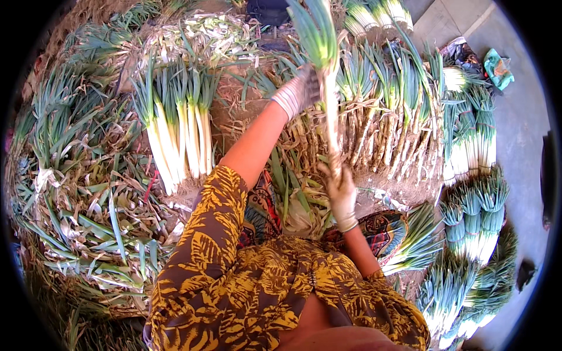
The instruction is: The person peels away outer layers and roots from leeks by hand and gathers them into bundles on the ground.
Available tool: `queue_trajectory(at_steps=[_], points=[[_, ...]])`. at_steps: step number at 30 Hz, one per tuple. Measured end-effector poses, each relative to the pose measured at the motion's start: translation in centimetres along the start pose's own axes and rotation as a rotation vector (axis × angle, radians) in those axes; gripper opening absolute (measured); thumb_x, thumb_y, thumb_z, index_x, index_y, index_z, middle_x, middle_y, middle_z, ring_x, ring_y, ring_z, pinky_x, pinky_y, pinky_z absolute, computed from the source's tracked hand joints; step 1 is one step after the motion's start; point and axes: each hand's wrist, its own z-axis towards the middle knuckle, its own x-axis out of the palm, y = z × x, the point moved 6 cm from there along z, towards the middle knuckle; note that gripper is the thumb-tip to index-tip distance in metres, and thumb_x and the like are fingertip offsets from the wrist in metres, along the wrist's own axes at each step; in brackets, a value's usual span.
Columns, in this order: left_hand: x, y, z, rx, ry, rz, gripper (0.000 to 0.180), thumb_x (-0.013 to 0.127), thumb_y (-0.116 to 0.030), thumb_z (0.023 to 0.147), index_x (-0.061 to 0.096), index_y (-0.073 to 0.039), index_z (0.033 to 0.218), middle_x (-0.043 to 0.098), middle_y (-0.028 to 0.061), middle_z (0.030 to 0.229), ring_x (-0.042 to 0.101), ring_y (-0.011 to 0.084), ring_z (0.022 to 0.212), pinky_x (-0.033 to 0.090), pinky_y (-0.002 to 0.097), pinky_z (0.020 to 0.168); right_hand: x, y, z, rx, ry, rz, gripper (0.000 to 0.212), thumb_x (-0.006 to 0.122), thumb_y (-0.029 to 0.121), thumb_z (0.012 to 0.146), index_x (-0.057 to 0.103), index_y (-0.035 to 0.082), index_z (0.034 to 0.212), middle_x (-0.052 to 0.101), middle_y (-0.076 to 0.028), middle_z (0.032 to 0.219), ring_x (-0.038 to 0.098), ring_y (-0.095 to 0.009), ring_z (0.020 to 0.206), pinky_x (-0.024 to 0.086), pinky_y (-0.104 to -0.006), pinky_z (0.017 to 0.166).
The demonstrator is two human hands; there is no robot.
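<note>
A long leek (331, 114) stands nearly upright in front of me, green leaves at the top and roots at the bottom. My left hand (302, 90), in a dark-palmed glove with a white cuff, is closed at the stem just below the leaves, slightly blurred. Lower down, my right hand (341, 196) in a pale glove grips the root end. Loose leaves and peelings (301, 205) lie in my lap below it. To the left of my left arm is a row of cleaned white-stemmed leeks (184, 131).
Unpeeled leeks with brown, dirty stems (380, 128) lie in a row beyond my right hand. Tied leek bundles (474, 205) line the right side. A heap of leaf waste (105, 216) covers the left. Green plastic (497, 69) lies on the grey floor (524, 128).
</note>
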Motion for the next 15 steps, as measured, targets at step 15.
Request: queue_trajectory(at_steps=[15], points=[[-1.7,1.3,0.9,0.161,-0.181,-0.144,0.019,0.060,-0.014,0.095,0.058,-0.005,0.111,0.061,0.0085,0.094,0.059,0.0239,0.076,0.053,0.0404,0.065,2.3,6.8,19.6,-0.230,-0.020,0.800,0.037,0.072,0.004,0.086,0.057,-0.001,0.119,0.068,-0.003,0.090,0.060,-0.009,0.073,0.051,-0.0258,0.068]])
